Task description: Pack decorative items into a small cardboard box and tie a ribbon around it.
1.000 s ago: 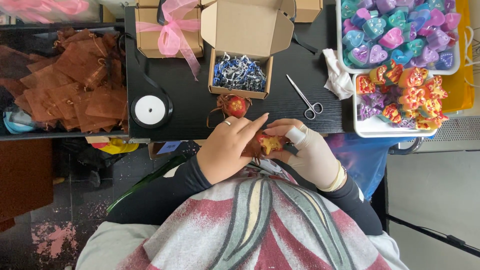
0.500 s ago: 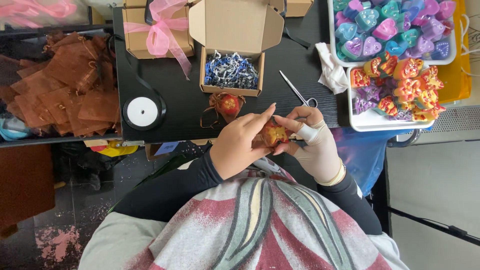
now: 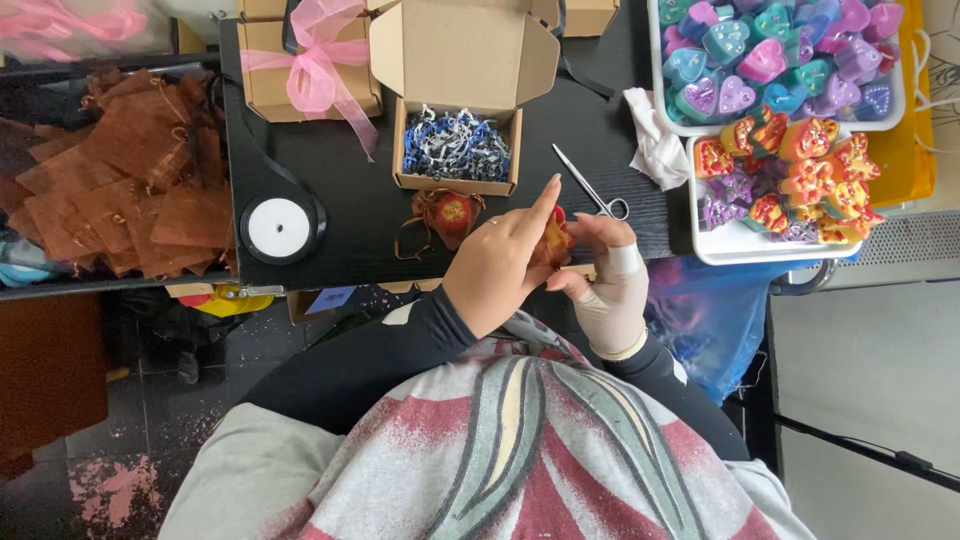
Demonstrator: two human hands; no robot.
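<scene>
Pouches of brown organza (image 3: 130, 190) are heaped at the far left, beside a white ribbon spool (image 3: 278, 228) on the black table (image 3: 360, 200). Further right, an open cardboard box (image 3: 458, 150) of blue and white shreds is seen, with a filled red pouch (image 3: 447, 213) just below it. The left hand (image 3: 500, 265) and the right hand (image 3: 605, 285) are closed together on a small orange pouch (image 3: 553, 240), pinched between their fingertips at the table's near edge. Scissors (image 3: 590, 185) lie just above the right hand.

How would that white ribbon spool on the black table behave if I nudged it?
The white ribbon spool lies flat, so it would probably slide, not roll. It looks light. Its loose black ribbon tail may drag along behind.
</scene>
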